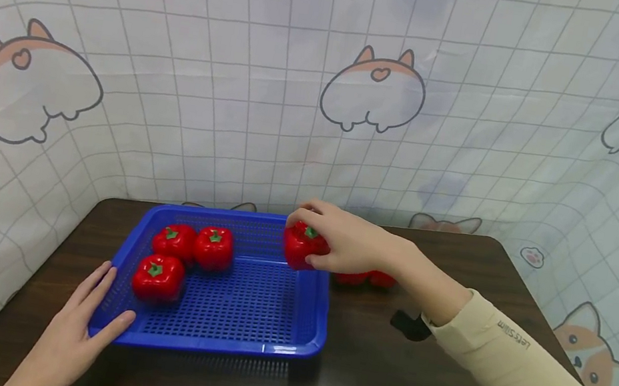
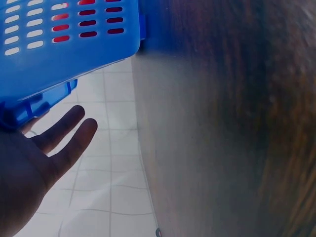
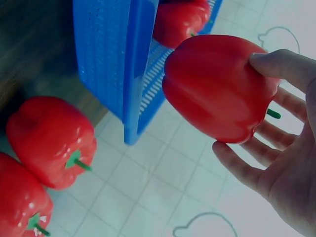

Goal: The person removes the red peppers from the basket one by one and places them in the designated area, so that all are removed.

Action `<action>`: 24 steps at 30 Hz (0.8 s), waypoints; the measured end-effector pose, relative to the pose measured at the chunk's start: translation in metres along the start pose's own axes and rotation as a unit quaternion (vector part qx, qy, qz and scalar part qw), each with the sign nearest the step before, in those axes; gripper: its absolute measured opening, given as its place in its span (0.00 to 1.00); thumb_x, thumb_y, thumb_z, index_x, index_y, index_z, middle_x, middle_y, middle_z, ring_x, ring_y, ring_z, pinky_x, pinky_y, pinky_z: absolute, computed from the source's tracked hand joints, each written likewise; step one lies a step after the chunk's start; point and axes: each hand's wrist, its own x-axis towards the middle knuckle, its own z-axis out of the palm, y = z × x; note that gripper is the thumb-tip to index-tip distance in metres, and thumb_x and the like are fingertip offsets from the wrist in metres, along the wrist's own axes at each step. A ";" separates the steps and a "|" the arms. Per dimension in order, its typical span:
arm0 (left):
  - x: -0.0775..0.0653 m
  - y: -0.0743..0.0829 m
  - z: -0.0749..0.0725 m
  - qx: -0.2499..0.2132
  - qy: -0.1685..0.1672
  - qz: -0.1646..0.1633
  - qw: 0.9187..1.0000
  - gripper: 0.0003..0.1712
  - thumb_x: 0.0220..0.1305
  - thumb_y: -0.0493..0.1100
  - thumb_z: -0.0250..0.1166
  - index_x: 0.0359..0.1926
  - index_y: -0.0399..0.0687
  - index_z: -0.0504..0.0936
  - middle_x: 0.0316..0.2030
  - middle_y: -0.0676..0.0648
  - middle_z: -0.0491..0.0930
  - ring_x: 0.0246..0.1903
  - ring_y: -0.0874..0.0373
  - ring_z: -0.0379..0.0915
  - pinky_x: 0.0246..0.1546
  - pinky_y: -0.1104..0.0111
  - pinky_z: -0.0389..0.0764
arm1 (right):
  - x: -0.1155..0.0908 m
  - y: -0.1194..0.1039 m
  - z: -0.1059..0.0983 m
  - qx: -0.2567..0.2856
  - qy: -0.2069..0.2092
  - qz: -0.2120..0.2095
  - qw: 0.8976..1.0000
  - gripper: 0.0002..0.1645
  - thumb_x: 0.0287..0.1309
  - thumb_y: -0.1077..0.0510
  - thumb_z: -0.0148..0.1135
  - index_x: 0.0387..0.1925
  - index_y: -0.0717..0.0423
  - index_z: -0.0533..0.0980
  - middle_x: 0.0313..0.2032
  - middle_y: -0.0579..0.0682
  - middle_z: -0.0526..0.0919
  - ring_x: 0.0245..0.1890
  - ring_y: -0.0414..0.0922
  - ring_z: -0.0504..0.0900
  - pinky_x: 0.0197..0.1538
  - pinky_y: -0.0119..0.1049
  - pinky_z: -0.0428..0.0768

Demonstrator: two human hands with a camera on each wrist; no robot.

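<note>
My right hand [image 1: 358, 245] grips a red bell pepper [image 1: 296, 245] with a green stem, over the right rear of a blue plastic basket [image 1: 218, 348]. In the right wrist view the thumb and fingers pinch this pepper's stem end, clear of the basket's rim. Three red bell peppers [image 1: 157, 278] sit together at the basket's left side. At the basket's front left corner, my left hand [image 1: 72, 327] touches the rim with its fingers spread and fairly straight. The left wrist view shows those fingers beside the basket's slotted wall.
Two more red bell peppers [image 3: 52, 143] stand on the dark wooden table [image 1: 377, 379] right of the basket, partly hidden by my right arm in the head view. A black strap-like object [image 1: 411, 326] shows under the right wrist. A white checked cloth [image 1: 279, 80] surrounds the table.
</note>
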 end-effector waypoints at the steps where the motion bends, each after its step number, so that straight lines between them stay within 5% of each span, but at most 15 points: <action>1: 0.000 0.000 0.000 0.000 0.000 0.000 1.000 0.48 0.74 0.55 0.63 0.82 0.42 0.50 0.81 0.41 0.44 0.73 0.25 0.48 0.57 0.25 0.61 | -0.003 0.002 -0.001 0.000 0.004 0.003 1.000 0.29 0.63 0.59 0.68 0.64 0.49 0.71 0.62 0.48 0.71 0.57 0.44 0.74 0.60 0.41 0.78; 24: 0.000 0.000 0.000 0.003 0.006 0.000 1.000 0.47 0.73 0.55 0.64 0.81 0.43 0.51 0.81 0.41 0.45 0.73 0.25 0.49 0.58 0.25 0.60 | -0.074 0.043 -0.016 0.024 0.075 0.044 0.996 0.30 0.60 0.68 0.70 0.62 0.54 0.73 0.61 0.50 0.72 0.58 0.48 0.75 0.56 0.46 0.81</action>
